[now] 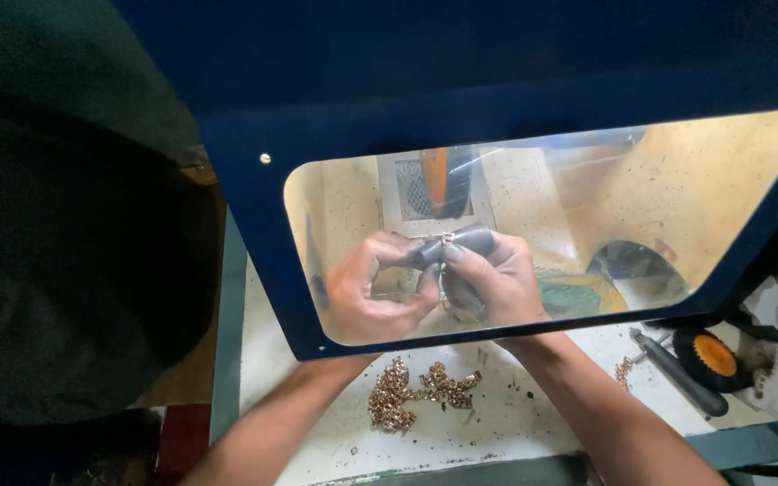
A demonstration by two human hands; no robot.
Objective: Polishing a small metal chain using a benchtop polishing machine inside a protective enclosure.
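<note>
While both hands pinch it behind the clear window (659, 198) of a blue cabinet (254, 261), a small metal chain piece (444, 261) sits between left hand (373, 290) and right hand (490, 281); chain pile (411, 393) lies below on the white bench (515, 423).

- Dark blue cabinet hood (254, 207)
- Coppery-gold chain pile (416, 391)
- White speckled worktop (515, 414)
- Grey finger covers (470, 241)
- Black tool handle (682, 378)
- Orange-and-black wheel (711, 357)
</note>
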